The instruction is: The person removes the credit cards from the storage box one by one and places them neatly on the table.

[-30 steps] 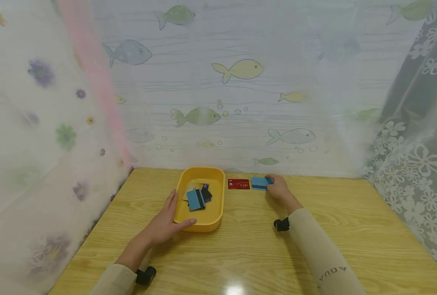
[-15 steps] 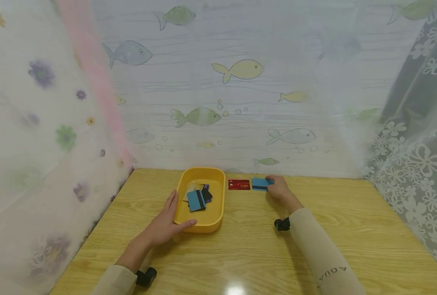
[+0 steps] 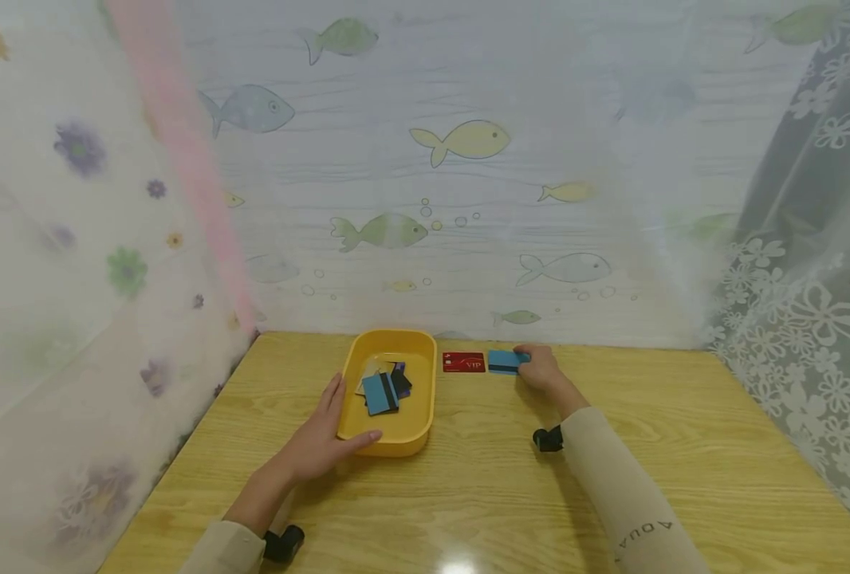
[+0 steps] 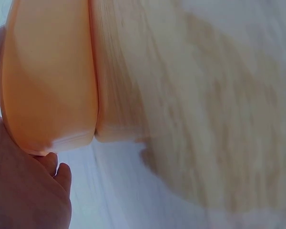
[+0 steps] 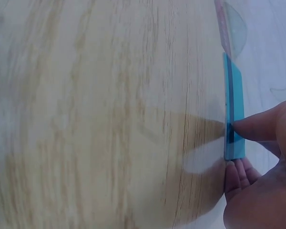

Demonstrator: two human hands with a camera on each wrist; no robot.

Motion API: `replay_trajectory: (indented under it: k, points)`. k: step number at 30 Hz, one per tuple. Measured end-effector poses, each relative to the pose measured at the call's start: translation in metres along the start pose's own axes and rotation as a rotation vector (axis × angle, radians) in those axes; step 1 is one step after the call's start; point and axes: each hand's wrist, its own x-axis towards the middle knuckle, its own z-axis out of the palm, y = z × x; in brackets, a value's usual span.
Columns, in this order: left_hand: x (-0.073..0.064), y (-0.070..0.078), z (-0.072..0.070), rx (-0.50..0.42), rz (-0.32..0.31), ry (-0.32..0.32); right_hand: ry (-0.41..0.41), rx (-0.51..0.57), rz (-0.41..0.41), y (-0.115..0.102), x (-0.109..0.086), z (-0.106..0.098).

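At the left of the head view, my left hand (image 3: 320, 434) holds the near left corner of a yellow plastic tray (image 3: 389, 448). Its fingers lie along the outer left wall and the thumb reaches over the front rim. Inside the tray is a small loose pile of cards, topped by a blue card (image 3: 378, 395) with a black stripe. My right hand (image 3: 542, 368) pinches another blue striped card (image 5: 234, 90) at the table's far edge, thumb on its face and fingertips at its end. A red VIP card (image 3: 464, 363) lies flat between that card and the tray.
The wooden table (image 3: 482, 478) ends at the back against a pale sheet (image 3: 468, 263) printed with fish. A floral curtain (image 3: 80, 319) hangs at the left, and a lace one (image 3: 805, 319) at the right. Black wrist cameras (image 3: 548, 438) sit close over the table.
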Motion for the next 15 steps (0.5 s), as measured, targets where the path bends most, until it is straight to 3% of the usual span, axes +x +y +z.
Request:
replay_trajectory:
  k: [8, 15]
  points:
    - [0.0003, 0.0003, -0.0005, 0.004, -0.007, 0.003, 0.016, -0.02, 0.044, -0.0013, -0.0004, 0.0032]
    - [0.0005, -0.0007, 0.0004, 0.007, -0.006, 0.0, 0.019, -0.075, 0.033, 0.002, 0.0028, 0.0025]
